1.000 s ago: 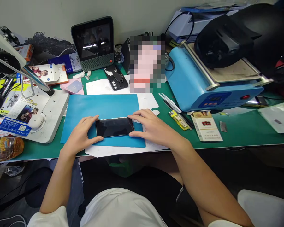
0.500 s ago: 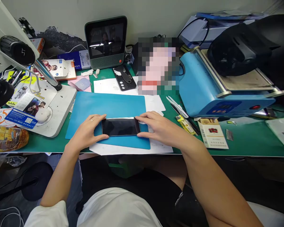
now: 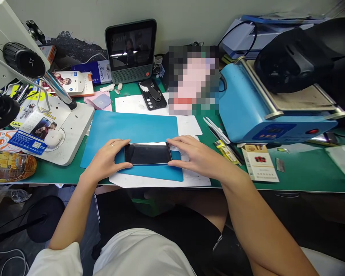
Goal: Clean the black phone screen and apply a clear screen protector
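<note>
A dark-screened smartphone (image 3: 148,153) lies lengthwise between my hands, screen facing up, over the front part of a blue mat (image 3: 132,126). My left hand (image 3: 107,157) grips its left end, with the fingers at the far edge and the thumb at the near edge. On the opposite end, my right hand (image 3: 189,153) holds it the same way, thumb nearest me. A bright streak of light reflects along the phone's far edge. White paper (image 3: 149,183) sticks out from under the mat. Whether the phone touches the mat is hard to make out.
At the right stands a blue machine (image 3: 247,111) with metal rails. Tweezers (image 3: 217,128) and a cigarette pack (image 3: 260,163) lie before it. A microscope stand (image 3: 77,142) is on the left. Behind the mat are a phone back cover (image 3: 153,96) and a smart display (image 3: 130,50).
Both hands keep their hold on the phone. The phone's screen reflection has shifted slightly, with a brighter streak at its far edge. The whole view has moved a little.
</note>
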`<move>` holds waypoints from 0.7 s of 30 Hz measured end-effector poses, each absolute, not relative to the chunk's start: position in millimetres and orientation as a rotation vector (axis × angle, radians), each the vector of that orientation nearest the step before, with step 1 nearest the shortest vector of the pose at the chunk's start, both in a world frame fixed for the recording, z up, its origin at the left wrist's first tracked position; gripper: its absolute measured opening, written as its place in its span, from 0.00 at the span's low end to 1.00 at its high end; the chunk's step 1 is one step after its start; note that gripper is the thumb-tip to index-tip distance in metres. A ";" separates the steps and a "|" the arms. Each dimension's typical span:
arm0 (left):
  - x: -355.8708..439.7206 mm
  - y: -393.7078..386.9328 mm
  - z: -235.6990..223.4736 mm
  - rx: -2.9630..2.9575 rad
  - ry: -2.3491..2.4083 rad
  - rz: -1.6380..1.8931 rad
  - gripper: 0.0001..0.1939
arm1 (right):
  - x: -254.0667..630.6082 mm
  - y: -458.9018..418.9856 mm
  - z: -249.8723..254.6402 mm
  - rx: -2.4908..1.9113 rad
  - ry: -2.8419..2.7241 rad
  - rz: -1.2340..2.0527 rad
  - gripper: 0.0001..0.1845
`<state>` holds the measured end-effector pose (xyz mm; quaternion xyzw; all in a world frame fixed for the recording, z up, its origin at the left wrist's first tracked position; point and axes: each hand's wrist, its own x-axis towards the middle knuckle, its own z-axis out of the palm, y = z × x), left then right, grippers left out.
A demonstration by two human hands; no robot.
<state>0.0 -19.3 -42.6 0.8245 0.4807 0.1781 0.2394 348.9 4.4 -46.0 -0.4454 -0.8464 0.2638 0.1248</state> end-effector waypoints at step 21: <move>0.8 -19.7 -41.7 2.225 1.331 0.470 0.36 | 347.4 12.2 -48.7 -1.240 -2.388 0.893 0.35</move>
